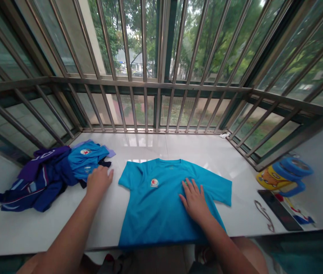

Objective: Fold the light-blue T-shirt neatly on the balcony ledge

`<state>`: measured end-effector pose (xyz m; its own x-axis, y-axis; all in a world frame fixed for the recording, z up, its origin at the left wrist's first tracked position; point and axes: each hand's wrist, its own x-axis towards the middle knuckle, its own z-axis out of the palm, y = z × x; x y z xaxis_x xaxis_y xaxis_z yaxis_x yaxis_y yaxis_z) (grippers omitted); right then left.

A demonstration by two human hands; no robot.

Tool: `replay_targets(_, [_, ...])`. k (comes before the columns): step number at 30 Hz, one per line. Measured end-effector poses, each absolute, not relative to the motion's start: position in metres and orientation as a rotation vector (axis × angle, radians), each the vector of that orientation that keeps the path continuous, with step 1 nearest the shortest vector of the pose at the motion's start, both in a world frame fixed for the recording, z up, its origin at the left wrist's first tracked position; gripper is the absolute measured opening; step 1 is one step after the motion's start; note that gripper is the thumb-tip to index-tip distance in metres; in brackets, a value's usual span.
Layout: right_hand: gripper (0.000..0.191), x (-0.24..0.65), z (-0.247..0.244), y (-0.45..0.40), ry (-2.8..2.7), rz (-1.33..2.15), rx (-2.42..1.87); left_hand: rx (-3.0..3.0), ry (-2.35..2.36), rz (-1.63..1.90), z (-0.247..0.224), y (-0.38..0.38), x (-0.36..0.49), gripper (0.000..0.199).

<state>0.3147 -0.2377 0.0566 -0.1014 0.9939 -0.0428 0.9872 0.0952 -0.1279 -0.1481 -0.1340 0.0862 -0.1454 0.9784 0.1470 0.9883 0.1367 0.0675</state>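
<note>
A teal-blue T-shirt [161, 205] lies spread on the white sill, its collar toward the window and its hem at the front edge. A small red-and-white badge [154, 183] shows on its chest. My right hand [195, 199] rests flat on the right side of the shirt, fingers spread. My left hand [99, 180] is at the near right edge of the clothes pile, beside a bright blue garment [88, 156]; its thumb stands apart, but the other fingers are mostly hidden behind the hand.
Purple and navy clothes [41, 179] are heaped on the left. At the right stand a blue-and-yellow mug [281, 173], a black phone-like slab [280, 211] and a thin curled cord [264, 216]. Metal bars [150, 83] line the window behind the white sill [144, 144].
</note>
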Motion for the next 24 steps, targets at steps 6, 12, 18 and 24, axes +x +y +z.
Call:
replay_targets(6, [0.057,0.248,0.060,-0.202,-2.395,0.250,-1.715,-2.151,-2.483,-0.543,0.067,-0.127,-0.086,0.043])
replay_targets(12, [0.060,0.204,0.056,-0.141,-2.414,0.330,-1.670,-2.167,-2.528,-0.835,0.055,-0.127,-0.098,0.027])
replay_targets(18, [0.063,0.199,0.045,-0.131,-2.346,0.323,-1.677,-2.086,-2.519,-1.047,0.058,-0.147,-0.097,0.026])
replay_targets(24, [0.060,0.206,0.030,-0.126,-2.246,0.370,-1.607,-2.831,-1.567,-1.004,0.072,-0.201,-0.066,0.046])
